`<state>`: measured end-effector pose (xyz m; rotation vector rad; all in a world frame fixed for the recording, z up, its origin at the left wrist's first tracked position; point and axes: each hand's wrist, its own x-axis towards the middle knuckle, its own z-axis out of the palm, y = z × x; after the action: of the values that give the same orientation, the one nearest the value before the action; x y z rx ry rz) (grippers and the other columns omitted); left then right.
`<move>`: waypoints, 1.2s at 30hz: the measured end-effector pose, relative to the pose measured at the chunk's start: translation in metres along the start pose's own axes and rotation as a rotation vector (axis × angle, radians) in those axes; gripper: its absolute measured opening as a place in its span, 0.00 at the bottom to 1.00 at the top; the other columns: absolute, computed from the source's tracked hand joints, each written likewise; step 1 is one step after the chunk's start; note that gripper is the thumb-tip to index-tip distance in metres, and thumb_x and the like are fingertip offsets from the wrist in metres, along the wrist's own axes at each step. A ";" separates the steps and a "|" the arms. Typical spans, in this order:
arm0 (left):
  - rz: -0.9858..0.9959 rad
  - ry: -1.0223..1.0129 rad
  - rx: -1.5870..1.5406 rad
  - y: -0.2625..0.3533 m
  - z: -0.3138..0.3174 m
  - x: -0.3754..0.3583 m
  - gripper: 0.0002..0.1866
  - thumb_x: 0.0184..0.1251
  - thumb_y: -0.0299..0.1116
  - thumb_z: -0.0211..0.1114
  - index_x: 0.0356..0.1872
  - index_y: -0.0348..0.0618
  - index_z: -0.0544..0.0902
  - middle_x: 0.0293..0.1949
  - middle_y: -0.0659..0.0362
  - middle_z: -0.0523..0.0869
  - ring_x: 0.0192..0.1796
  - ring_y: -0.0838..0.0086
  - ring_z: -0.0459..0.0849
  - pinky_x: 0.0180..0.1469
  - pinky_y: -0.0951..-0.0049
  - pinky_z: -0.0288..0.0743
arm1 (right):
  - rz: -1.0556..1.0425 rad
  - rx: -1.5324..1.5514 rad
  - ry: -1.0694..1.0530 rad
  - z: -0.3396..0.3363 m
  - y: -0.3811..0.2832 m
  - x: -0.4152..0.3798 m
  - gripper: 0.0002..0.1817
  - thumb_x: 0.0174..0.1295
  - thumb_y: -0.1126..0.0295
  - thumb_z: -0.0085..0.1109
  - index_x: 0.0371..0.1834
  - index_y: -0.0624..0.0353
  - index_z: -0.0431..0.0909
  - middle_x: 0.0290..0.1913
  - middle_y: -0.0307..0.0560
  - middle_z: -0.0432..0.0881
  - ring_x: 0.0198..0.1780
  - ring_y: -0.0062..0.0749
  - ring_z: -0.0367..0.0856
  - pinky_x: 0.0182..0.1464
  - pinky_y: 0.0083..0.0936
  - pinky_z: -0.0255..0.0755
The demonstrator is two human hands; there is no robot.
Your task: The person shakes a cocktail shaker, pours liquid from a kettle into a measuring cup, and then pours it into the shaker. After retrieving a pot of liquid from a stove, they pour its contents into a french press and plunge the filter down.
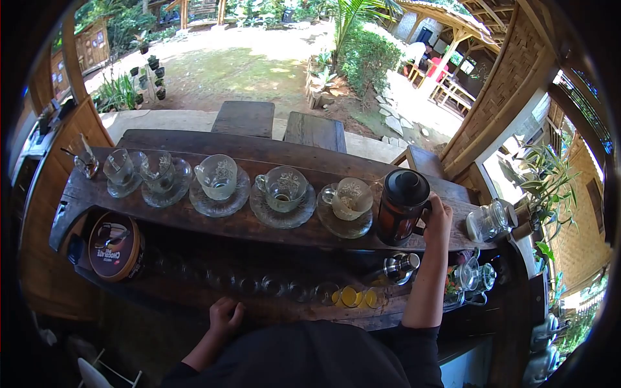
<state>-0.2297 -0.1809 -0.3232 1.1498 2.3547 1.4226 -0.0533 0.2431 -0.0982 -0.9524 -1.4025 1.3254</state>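
Observation:
My right hand (438, 220) is wrapped round the handle of a black-lidded French press (402, 207) with dark contents, at the right of the wooden counter (272, 152). Left of it, several clear glass cups on saucers stand in a row; the nearest cup (349, 197) sits on its saucer (331, 223). My left hand (226, 315) is closed at the edge of the lower shelf, and whether anything is inside its fingers is hidden.
A glass jar (486, 222) lies right of the press. Below are a metal shaker (401, 266), small glasses, some yellow (350, 297), glass teapots (471, 277) and a round chocolate tub (114, 246). Stools (243, 119) stand beyond the counter; people sit far off (436, 69).

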 end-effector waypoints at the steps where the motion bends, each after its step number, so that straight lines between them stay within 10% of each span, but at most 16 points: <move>1: 0.000 0.005 -0.006 0.001 0.000 0.001 0.06 0.52 0.28 0.61 0.20 0.38 0.80 0.20 0.50 0.78 0.26 0.55 0.78 0.29 0.61 0.71 | 0.000 0.001 -0.001 0.001 0.000 0.000 0.12 0.60 0.64 0.55 0.23 0.58 0.79 0.22 0.32 0.78 0.20 0.10 0.68 0.22 0.10 0.60; 36: -0.030 -0.006 -0.009 -0.006 0.002 -0.001 0.08 0.54 0.31 0.62 0.20 0.39 0.81 0.21 0.50 0.79 0.27 0.55 0.80 0.29 0.61 0.71 | -0.056 -0.157 -0.069 0.013 -0.008 -0.007 0.13 0.61 0.63 0.54 0.20 0.54 0.78 0.19 0.29 0.75 0.18 0.09 0.65 0.21 0.09 0.57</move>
<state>-0.2311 -0.1818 -0.3298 1.1101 2.3491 1.4160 -0.0632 0.2320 -0.0910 -0.9708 -1.5936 1.2301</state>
